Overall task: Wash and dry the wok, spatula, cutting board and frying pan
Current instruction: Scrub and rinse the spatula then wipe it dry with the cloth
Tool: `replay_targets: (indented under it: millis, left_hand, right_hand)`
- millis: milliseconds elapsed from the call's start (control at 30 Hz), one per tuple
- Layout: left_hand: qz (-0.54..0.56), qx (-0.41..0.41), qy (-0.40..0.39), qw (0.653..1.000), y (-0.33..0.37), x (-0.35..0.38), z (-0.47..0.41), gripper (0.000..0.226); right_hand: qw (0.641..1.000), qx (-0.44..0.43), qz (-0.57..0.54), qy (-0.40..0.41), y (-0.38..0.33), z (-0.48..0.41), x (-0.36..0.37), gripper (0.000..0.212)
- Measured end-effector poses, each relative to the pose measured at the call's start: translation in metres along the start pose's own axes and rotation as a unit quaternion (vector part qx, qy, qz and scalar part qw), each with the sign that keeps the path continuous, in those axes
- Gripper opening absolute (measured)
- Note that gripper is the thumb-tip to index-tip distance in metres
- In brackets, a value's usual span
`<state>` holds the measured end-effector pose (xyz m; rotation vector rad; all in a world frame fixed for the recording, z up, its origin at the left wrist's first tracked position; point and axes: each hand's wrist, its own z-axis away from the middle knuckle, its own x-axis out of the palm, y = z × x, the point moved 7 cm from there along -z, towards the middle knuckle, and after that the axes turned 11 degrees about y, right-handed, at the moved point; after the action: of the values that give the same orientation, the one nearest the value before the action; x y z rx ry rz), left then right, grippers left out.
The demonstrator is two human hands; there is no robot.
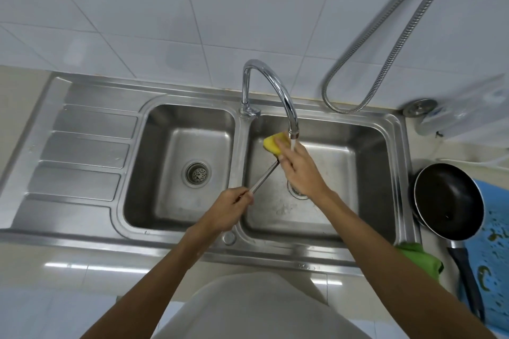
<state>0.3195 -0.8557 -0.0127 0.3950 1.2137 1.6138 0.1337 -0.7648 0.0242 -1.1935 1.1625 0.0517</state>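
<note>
Roughly midway, I'd judge: the left hand (234, 201) has its grip closed round the spatula (264, 180) handle. The right hand (300, 170) grip holds a yellow sponge (275, 142) to its blade under the running faucet (275, 85). The frying pan (449, 201) rests aside on a blue mat (493, 256); wok and cutting board are out of sight.

You've got a double steel sink (82, 231), a curved tap (275, 82) running water, a metal hose (399, 44), a green cloth (418, 256) and a blue mat (493, 256).
</note>
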Motion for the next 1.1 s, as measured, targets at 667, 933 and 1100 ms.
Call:
replay_targets:
  millis: [667,933,1100]
  left_hand:
    - [-0.056,0.042,-0.008,0.997,-0.003,-0.007,0.016,0.034]
    - [-0.084,0.069,0.007,0.994,0.001,-0.011,0.012,0.036]
    - [-0.099,0.088,0.028,0.991,-0.002,-0.023,0.005,0.034]
  right_hand:
    - [0.995,0.078,0.034,0.059,0.018,0.007,0.011,0.05]
    - [0.991,0.109,0.053,0.052,0.015,-0.001,0.007,0.035]
    - [1.0,0.026,-0.004,-0.011,-0.008,0.007,0.014,0.058]
